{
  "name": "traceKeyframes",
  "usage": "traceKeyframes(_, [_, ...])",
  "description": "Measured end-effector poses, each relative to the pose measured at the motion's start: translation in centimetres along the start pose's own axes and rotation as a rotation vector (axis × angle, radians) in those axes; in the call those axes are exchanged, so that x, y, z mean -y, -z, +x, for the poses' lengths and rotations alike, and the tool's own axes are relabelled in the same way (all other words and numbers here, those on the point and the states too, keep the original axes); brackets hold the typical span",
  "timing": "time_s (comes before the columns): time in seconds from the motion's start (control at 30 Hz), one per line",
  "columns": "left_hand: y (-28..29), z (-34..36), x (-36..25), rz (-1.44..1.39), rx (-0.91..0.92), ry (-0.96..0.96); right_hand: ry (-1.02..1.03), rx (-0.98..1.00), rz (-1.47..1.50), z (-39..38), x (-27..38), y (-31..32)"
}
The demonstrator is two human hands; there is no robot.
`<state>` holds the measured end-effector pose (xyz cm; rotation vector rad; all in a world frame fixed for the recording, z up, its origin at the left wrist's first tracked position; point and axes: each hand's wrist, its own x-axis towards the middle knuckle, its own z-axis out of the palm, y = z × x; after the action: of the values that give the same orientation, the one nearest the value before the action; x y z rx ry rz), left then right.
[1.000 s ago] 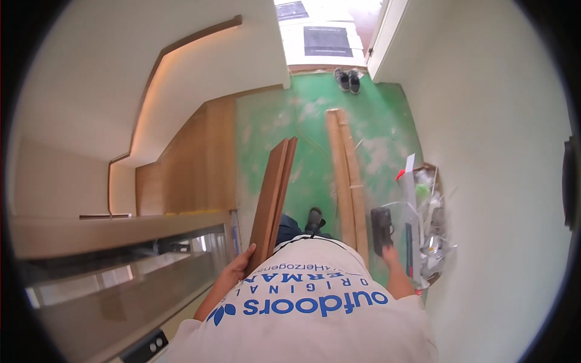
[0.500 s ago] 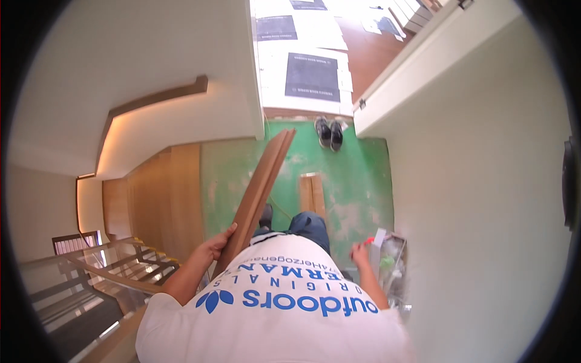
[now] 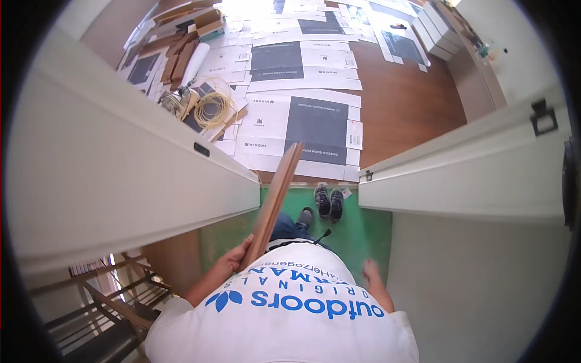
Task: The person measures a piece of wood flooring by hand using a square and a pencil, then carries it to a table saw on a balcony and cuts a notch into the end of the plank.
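My left hand (image 3: 237, 255) is wrapped round a long reddish-brown wood flooring plank (image 3: 275, 202). The plank tilts up and away in front of me, its far end reaching toward the doorway, and its lower end is hidden by my shirt. A groove runs along its edge; whether more than one board is in the grip cannot be made out. My right hand (image 3: 370, 269) hangs low by my right side over the green floor (image 3: 357, 236). It is smeared and small, so its fingers do not show clearly.
Black shoes (image 3: 328, 204) stand just before the doorway's threshold. Beyond, flattened white cardboard sheets (image 3: 266, 115) cover much of the brown wood floor (image 3: 399, 121). A coiled yellow hose (image 3: 212, 110) lies at the far left, near stacked planks (image 3: 180, 57). White walls flank the doorway; a stair railing (image 3: 106, 296) is at lower left.
I have moved forward to the doorway, with the plank still in my left hand. The room beyond shows more. A red thing at my right hand no longer shows, and the boards on the green floor are out of sight.
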<state>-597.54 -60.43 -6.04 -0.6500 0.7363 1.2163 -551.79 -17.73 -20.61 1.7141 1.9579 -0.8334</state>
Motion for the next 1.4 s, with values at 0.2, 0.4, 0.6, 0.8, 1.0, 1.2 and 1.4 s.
traceKeyframes(0.2, [-11.2,0.7,-16.7,-0.053,-0.244,-0.238,0.603,-0.219,0.461,19.4,45.8,27.0])
traceKeyframes(0.4, [-23.7,7.3,-38.8,-0.154,-0.170,-0.407,0.764,-0.364,0.088,32.1,65.7,37.2])
traceKeyframes(0.6, [-36.0,9.4,-60.4,0.003,-0.316,-0.320,0.581,-0.050,-0.231,43.8,60.6,35.3])
traceKeyframes(0.8, [-45.2,15.8,-76.3,-0.011,-0.366,-0.307,0.178,0.183,-0.064,54.3,73.4,43.4])
traceKeyframes(1.0, [-55.1,21.9,-96.8,-0.107,-0.284,-0.263,0.116,0.135,-0.024,72.5,93.4,56.3])
traceKeyframes(1.2, [-62.3,22.6,-113.5,-0.037,-0.422,-0.305,0.561,-0.111,0.019,98.9,125.5,73.1])
traceKeyframes(1.4, [-65.6,25.0,-134.9,-0.270,-0.238,-0.338,0.677,-0.095,0.241,111.0,158.3,81.0])
